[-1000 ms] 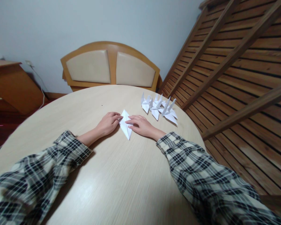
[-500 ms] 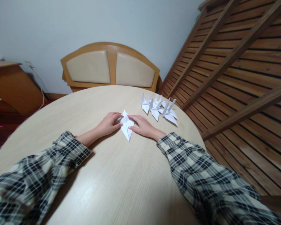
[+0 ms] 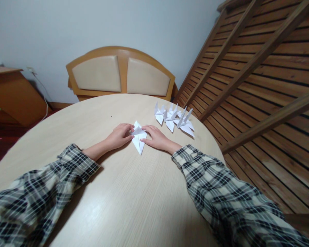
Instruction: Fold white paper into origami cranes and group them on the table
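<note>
A white sheet of origami paper (image 3: 139,142), folded into a kite-like shape with a centre crease, lies on the round table with one point toward me. My left hand (image 3: 120,134) grips its left edge, thumb on the lower part and fingers near the upper part. From the other side my right hand (image 3: 156,136) holds the right edge, its thumb resting on the paper and its forefinger by the upper flap. A small flap near the top stands slightly raised. Fingertips partly cover both side corners.
Several folded white paper cranes (image 3: 170,118) stand together at the back right of the pale wooden table (image 3: 118,192). Beyond the table is a padded headboard (image 3: 98,73). Wooden slats (image 3: 260,85) rise along the right, and a wooden desk (image 3: 12,96) is at the far left.
The paper's upper flap is lifted a little more, and my right forefinger has shifted slightly outward from the middle. Both hands otherwise keep their places on the paper.
</note>
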Demonstrator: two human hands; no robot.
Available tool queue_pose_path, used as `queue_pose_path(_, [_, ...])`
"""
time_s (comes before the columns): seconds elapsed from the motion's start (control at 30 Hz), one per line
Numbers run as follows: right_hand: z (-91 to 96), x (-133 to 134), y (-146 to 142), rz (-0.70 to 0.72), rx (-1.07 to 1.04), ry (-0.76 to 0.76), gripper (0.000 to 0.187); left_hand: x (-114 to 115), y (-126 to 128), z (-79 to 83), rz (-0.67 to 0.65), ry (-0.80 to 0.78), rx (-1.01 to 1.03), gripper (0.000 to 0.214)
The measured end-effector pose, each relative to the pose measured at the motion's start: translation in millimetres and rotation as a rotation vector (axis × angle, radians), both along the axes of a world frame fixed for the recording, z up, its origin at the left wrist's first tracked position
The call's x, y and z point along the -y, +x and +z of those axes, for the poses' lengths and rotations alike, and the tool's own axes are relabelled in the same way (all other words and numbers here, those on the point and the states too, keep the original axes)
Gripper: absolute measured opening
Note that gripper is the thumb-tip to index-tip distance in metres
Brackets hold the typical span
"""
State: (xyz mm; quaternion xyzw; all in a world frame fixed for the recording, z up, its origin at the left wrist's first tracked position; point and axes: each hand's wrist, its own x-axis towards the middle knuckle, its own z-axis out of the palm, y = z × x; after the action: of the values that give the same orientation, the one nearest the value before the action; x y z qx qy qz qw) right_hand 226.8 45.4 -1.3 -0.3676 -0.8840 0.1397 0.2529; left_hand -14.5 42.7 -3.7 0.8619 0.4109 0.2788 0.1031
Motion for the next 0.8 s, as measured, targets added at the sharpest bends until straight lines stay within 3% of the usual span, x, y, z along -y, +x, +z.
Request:
queue_pose_path(0.23, [-1.1,-1,0,0.002,-0.035,-0.021,0.032,3,2,4.2,-0.02,-0.002,-0.01,0.008])
queue_pose_path(0.47, [-0.2,-1,1,0.043,-0.062,-0.013,0.023,8,4,6.3,0.02,0.011,0.003,0.03])
queue_pose_path(0.63, [1.2,-1,2,0.064,-0.076,-0.011,0.019,9,5,8.4,-0.055,0.063,-0.052,0.021])
queue_pose_path(0.8, [4.1,2,2,0.073,-0.078,-0.005,0.016,13,6,17.1,-0.019,0.205,-0.181,0.02])
